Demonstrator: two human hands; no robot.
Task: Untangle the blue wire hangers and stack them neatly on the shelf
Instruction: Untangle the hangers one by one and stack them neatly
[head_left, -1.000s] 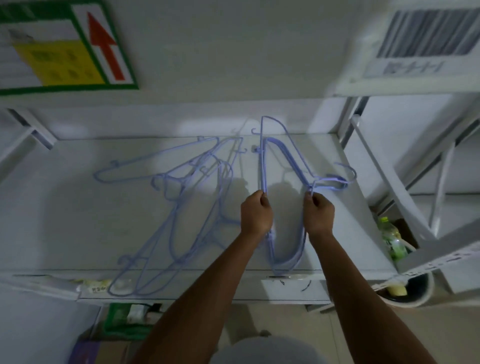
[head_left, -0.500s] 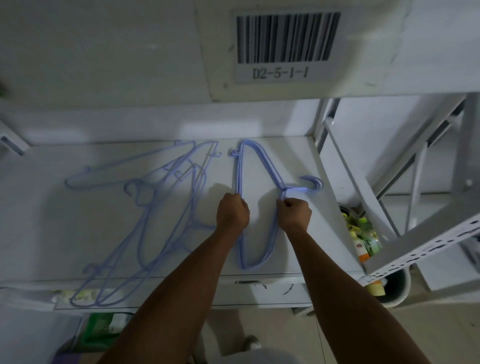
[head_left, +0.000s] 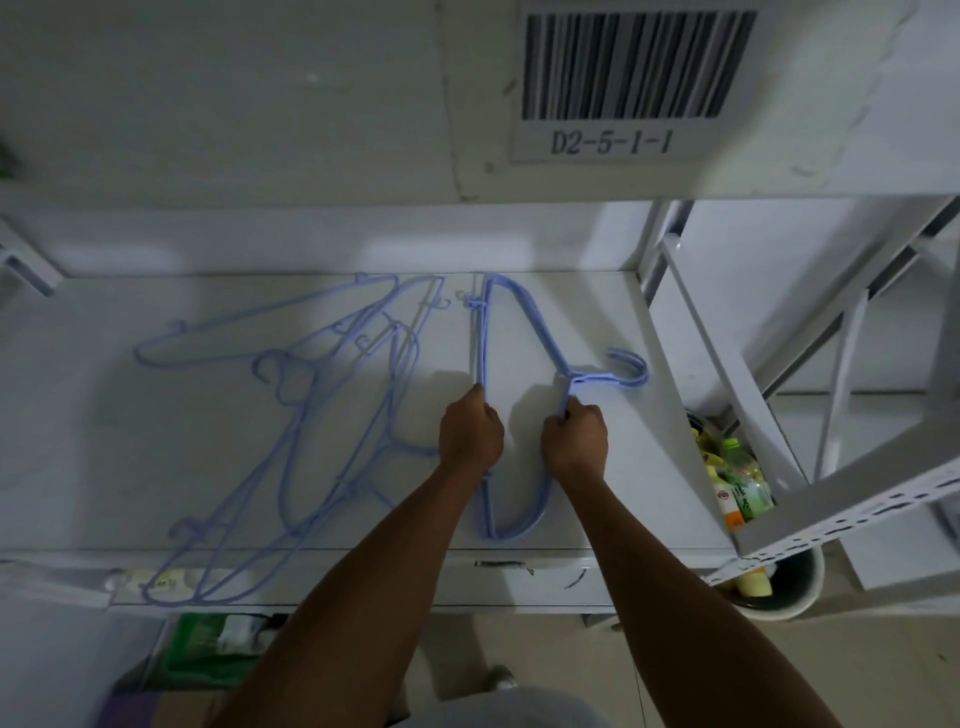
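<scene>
Hands: both sit on the sorted hangers at the right of the shelf (head_left: 639, 467). Left hand (head_left: 470, 431) is curled round the long straight bars. Right hand (head_left: 574, 441) pinches the shoulder wires just below the neck, fingers closed on them.

Sorted stack (head_left: 482, 338): several blue hangers lie flat and nested. Their rounded ends point at the front edge and their shared hook (head_left: 631, 369) points right, towards the upright. I cannot count them; the wires overlap too closely.

Step in hand, as I judge it: squaring the stack. To do it well, I should press the straight bars together with the left and slide the shoulders with the right until the hooks lie one on another. Keep everything flat on the shelf, or a lifted wire will spring out of line.

Tangled pile (head_left: 363, 441): lies left of my left arm, apart from the stack, with loops crossing and one end overhanging the front edge. That part is not yet done.

Further back: shelf wall, then a barcode label (head_left: 623, 78) above.
</scene>
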